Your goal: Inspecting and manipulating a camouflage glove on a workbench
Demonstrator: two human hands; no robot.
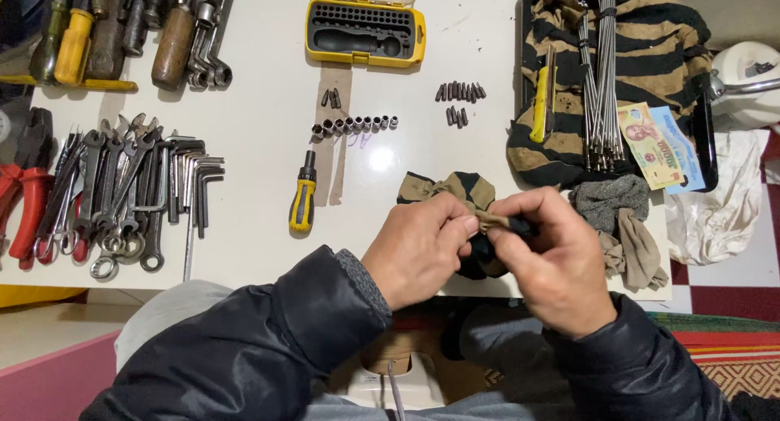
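Both left hand (422,246), right hand (552,258) pinch striped rag (455,189); stubby screwdriver (303,201) left.

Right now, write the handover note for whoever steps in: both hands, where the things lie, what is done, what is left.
Left hand: pinches the striped cloth at the table's near edge.
Right hand: grips the same cloth from the other side; anything wrapped inside it is hidden.
On the white table: a yellow-handled driver, a row of small sockets, loose driver bits, the open yellow bit case.
Left side: wrenches and hex keys laid out side by side.
Done: bits and sockets are out of the case and set in groups.
Left: the case slots look empty.
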